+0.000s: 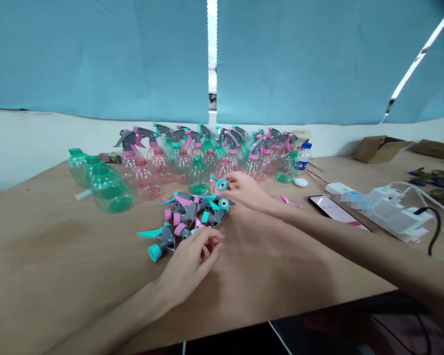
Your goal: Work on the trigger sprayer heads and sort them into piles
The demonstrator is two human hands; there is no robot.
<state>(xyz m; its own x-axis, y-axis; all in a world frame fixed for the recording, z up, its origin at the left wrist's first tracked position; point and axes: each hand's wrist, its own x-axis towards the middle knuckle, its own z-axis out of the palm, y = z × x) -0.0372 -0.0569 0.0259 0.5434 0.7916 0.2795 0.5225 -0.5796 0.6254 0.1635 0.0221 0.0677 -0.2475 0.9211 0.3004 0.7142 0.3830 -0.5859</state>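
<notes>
My right hand (246, 190) is closed on a trigger spray head (222, 184) with a turquoise collar, its round opening facing me. It is held above the far right side of a pile of loose spray heads (185, 214), grey with pink or turquoise parts. At the near side of that pile is my left hand (190, 256), loosely curled, thumb and index finger a little apart; I see nothing held in it. Left of it lies a grey spray head with a turquoise collar (154, 252). Just behind the pile stand a capless green bottle (199, 177) and a pink bottle (225, 168).
Several bottles with spray heads (232, 148) stand in rows at the back. Green bottles (111, 190) are at the left, one leaning over. To the right are a white cap (301, 182), a phone (335, 211), a power strip (395, 212) with cables, and a cardboard box (377, 149).
</notes>
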